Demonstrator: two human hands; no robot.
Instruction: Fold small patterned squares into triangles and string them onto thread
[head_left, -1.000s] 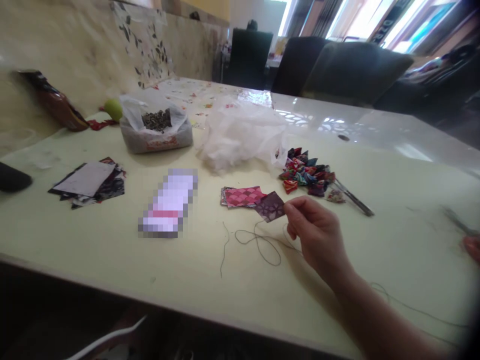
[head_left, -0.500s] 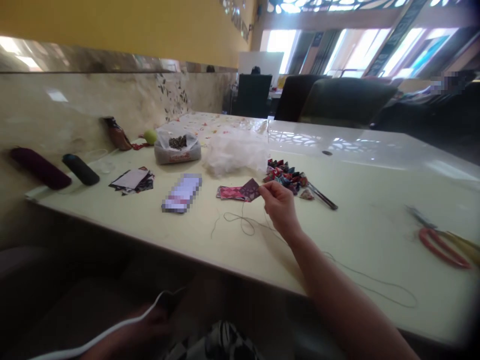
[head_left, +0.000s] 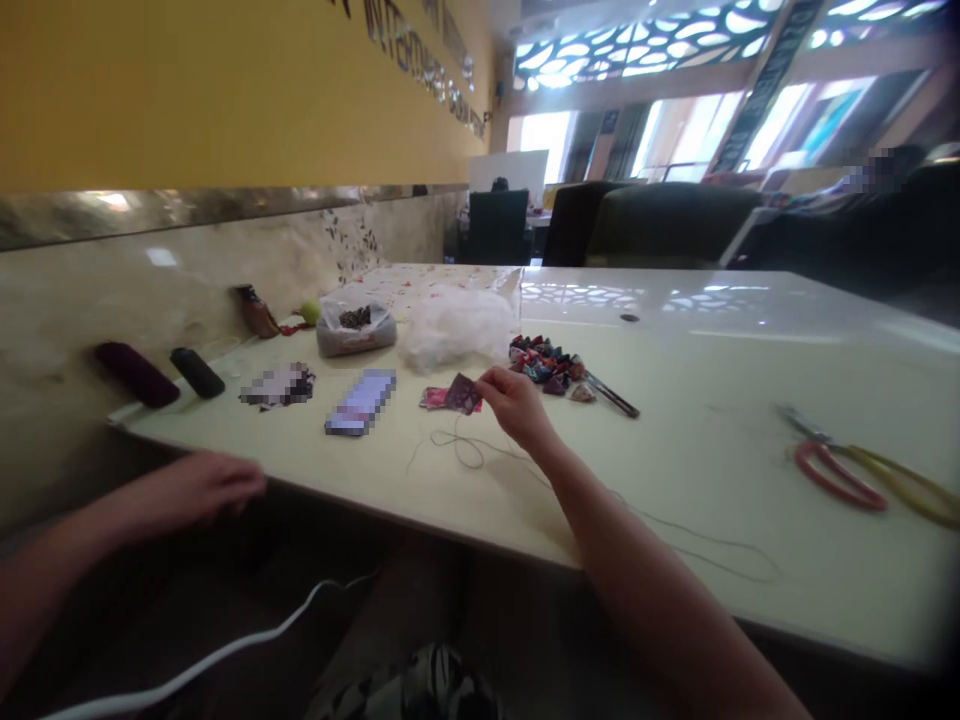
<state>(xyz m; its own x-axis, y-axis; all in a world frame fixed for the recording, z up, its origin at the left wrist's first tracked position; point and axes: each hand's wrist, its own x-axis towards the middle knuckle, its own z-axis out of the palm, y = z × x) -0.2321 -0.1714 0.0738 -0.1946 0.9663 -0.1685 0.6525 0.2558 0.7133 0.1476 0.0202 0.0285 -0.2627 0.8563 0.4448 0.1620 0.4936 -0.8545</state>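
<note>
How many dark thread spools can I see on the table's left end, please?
2: the purple spool near the wall, and the dark greenish spool just right of it. Neither is hidden.

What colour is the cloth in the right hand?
The cloth is dark purple, shown in the head view.

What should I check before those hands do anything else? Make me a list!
1. Purple patch gripped: ok. The right hand pinches the purple patch at its edge.
2. Purple patch not touching the pink patches: cannot tell. It overlaps them in this view, but contact is unclear.
3. Left hand free: cannot tell. It is by the near edge of the table; nothing shows in it, but its fingers are curled and blurry.
4. Thread lying straight: not ok. It makes loops on the table.
5. Scissors away from both hands: ok. They lie far off to the right.
</note>
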